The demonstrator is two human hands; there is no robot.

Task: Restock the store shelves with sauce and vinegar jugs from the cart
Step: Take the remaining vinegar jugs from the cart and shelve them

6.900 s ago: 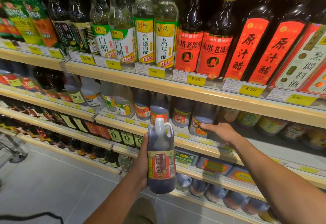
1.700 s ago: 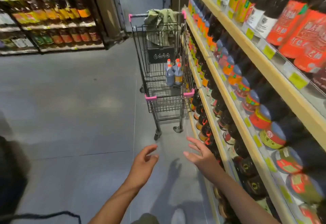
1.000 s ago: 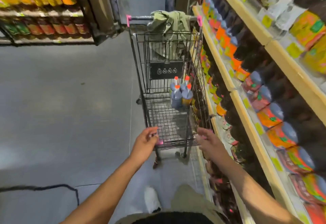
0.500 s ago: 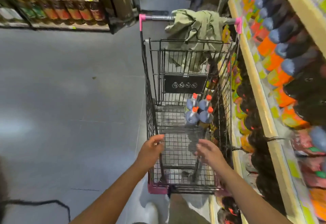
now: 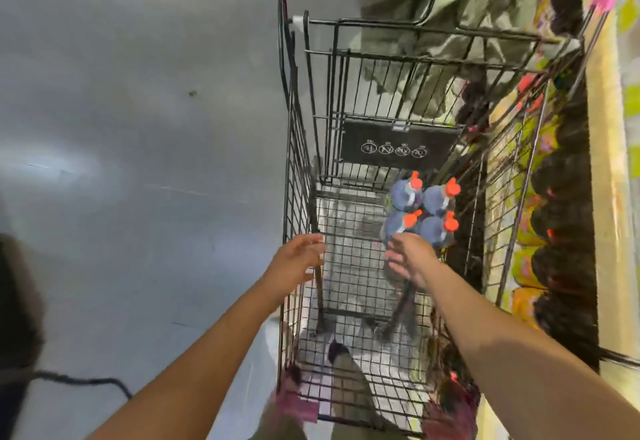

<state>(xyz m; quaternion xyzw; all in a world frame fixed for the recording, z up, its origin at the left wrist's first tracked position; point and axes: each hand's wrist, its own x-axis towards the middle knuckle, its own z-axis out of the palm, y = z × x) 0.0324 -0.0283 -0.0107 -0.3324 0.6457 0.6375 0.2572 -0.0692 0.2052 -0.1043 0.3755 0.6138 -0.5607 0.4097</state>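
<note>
A black wire cart (image 5: 298, 169) with pink corner guards stands below me. Several dark jugs with orange caps (image 5: 420, 212) stand together at the far right of its basket. My right hand (image 5: 410, 259) reaches into the basket with fingers spread, just short of the nearest jug, and holds nothing. My left hand (image 5: 298, 261) hovers with relaxed fingers over the cart's left wall, also empty.
A green cloth (image 5: 460, 17) hangs over the cart's handle end. Store shelves (image 5: 602, 197) packed with dark bottles run along the right, close against the cart. Grey floor (image 5: 138, 145) stretches to the left, with a dark cable near my feet.
I have moved closer over the cart. Both hands have gone forward, the right one deeper into the basket toward the orange-capped jugs.
</note>
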